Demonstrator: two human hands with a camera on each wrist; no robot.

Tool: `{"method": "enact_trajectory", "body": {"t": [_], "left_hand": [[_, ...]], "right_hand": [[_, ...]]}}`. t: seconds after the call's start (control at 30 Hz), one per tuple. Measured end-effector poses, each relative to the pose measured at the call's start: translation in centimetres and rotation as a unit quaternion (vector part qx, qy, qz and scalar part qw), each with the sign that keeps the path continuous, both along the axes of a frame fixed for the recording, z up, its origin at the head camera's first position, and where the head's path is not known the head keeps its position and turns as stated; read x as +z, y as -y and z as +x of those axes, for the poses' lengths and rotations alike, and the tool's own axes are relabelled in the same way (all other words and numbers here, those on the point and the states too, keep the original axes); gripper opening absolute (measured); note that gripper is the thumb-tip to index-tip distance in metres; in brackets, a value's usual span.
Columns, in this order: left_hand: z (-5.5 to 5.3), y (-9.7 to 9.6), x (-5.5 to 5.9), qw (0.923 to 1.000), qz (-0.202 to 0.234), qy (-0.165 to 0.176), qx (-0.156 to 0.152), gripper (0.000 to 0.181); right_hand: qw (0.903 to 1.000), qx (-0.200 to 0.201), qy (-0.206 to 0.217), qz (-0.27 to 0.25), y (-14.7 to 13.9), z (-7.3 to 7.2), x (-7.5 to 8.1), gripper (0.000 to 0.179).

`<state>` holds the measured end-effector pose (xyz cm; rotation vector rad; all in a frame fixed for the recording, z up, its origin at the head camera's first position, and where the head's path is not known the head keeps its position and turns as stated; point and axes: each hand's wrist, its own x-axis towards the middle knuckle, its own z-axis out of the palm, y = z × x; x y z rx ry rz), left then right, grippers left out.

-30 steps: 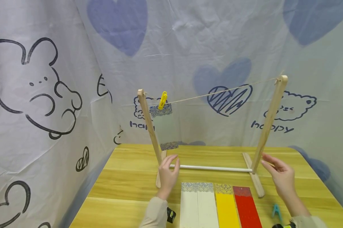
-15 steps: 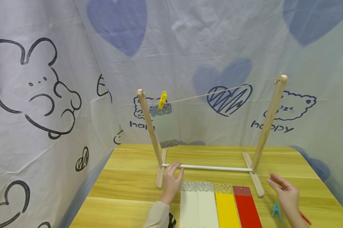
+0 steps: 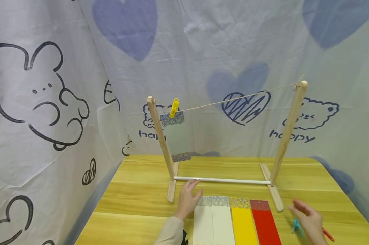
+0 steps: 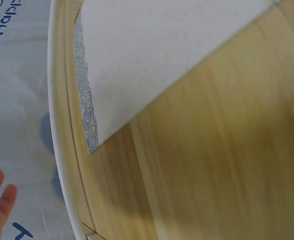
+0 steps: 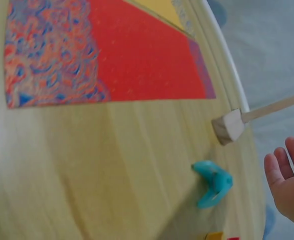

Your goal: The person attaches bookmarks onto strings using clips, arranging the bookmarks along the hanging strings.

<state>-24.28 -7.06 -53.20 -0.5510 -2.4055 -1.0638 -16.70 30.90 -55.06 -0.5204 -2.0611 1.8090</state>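
Observation:
My left hand (image 3: 188,200) hovers with loosely bent fingers by the left one of two white paper strips (image 3: 213,223) with lace-patterned ends; it holds nothing. To their right lie a yellow strip (image 3: 245,224) and a red strip (image 3: 266,221). At the lower right, my right hand (image 3: 310,217) is empty, its fingers relaxed, close to a teal clothespin (image 3: 297,227). The right wrist view shows that teal clothespin (image 5: 214,184) on the table, apart from the fingers. A red clothespin (image 3: 328,234) lies partly behind my right hand.
A wooden stand with two posts (image 3: 287,136) and a white crossbar (image 3: 224,180) holds a string (image 3: 221,102). A yellow clothespin (image 3: 173,108) clips a pale strip (image 3: 177,139) to its left end. A printed curtain (image 3: 196,75) hangs behind the table (image 3: 132,190).
My right hand has come down from beside the right post toward the teal clothespin. My left hand has drifted from the left end of the crossbar toward the white strips.

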Motion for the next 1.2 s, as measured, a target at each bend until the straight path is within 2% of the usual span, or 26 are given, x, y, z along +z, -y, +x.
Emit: {"method": "enact_trajectory", "body": {"t": [0.03,0.17,0.27,0.33,0.4,0.5,0.63,0.8,0.97,1.07,1.2], "left_hand": [[-0.1,0.0,-0.2,0.9998,-0.014,0.014,-0.009,0.042],[-0.3,0.2,-0.5,0.9941,-0.075,0.062,-0.047,0.058],[-0.4,0.3,-0.5,0.9870,-0.109,0.096,-0.069,0.067],[-0.5,0.4,-0.6,0.9821,-0.129,0.112,-0.080,0.070],[-0.6,0.5,-0.7,0.9768,-0.154,0.120,-0.087,0.074],[-0.7,0.6,-0.8,0.9677,-0.194,0.132,-0.093,0.080],[-0.7,0.6,-0.9,0.9533,-0.238,0.157,-0.100,0.088],[-0.8,0.9,-1.3,0.9392,-0.273,0.179,-0.107,0.094],[-0.8,1.1,-1.6,0.9280,-0.289,0.208,-0.111,0.095],[-0.8,1.2,-1.8,0.9219,-0.297,0.219,-0.118,0.095],[-1.0,1.2,-2.0,0.9134,-0.309,0.231,-0.128,0.094]], "right_hand": [[0.9999,0.000,0.006,0.009,0.1,0.2,0.1,0.025],[0.9997,0.019,0.011,-0.012,-0.2,0.6,-0.1,0.026],[0.9977,0.044,0.042,-0.028,-0.9,0.8,-0.5,0.031],[0.9952,0.063,0.074,-0.009,-1.3,0.8,-0.6,0.033],[0.9904,0.087,0.103,0.030,-1.6,0.8,-0.5,0.044],[0.9748,0.134,0.144,0.104,-2.1,0.6,-0.1,0.070],[0.9499,0.201,0.174,0.165,-2.8,0.3,-0.1,0.078],[0.9323,0.264,0.177,0.173,-4.1,0.2,-1.0,0.076],[0.9195,0.302,0.172,0.183,-5.4,0.4,-1.5,0.072],[0.9096,0.334,0.152,0.195,-6.1,0.5,-1.6,0.071],[0.8907,0.401,0.128,0.172,-6.7,0.5,-1.7,0.071]]}}
